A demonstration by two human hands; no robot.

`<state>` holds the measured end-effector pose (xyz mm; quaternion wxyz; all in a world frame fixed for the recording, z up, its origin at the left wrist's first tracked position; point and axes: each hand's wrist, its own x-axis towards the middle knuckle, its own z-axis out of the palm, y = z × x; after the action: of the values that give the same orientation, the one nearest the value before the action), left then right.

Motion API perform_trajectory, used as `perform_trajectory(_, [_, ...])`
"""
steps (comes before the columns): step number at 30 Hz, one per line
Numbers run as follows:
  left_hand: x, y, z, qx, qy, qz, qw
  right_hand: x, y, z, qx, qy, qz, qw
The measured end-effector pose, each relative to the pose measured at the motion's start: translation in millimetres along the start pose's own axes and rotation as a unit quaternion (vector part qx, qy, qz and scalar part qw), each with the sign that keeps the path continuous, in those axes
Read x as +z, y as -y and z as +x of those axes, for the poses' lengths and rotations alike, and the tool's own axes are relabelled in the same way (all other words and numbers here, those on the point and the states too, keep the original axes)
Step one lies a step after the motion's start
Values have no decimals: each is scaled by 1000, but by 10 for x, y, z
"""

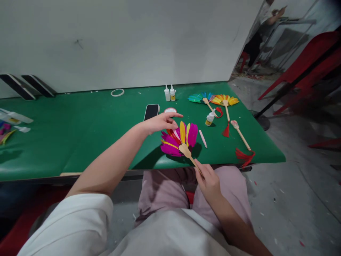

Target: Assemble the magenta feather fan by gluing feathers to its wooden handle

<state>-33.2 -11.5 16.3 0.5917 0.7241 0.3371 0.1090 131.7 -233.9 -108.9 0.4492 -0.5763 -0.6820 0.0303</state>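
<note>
My right hand is closed around the lower handle of a small feather fan, in front of the table edge. The fan has magenta, yellow and red feathers on a pale wooden stick, and it is tilted with its feathers over the green tabletop. My left hand reaches across from the left, its fingertips at the upper left feathers. One of its fingers is stretched out to the right, apart from a lower one that bends down to the feathers. Right of the fan lies a pale pink pair of tweezers or similar slim tool.
On the green table are a phone, a round lid-like thing, two glue bottles and another glue bottle. Two finished-looking fans and a bare tasselled handle lie right. Red chairs stand beyond.
</note>
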Motion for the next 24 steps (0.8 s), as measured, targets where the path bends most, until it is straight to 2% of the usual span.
perform_trajectory(5, [35,-11,40,22,-12,1,1000,-9,4,-4,2,6,-2,1000])
perform_trajectory(12, [75,21,43,21,-41,-36,998,7,-21,-22,4,6,2,1000])
perform_trajectory(19, [144,80,40,23,-88,-63,994,11,-10,-13,7,6,6,1000])
perform_trajectory(24, [156,117,52,45,-140,-117,982,28,-16,66,9,-28,3,1000])
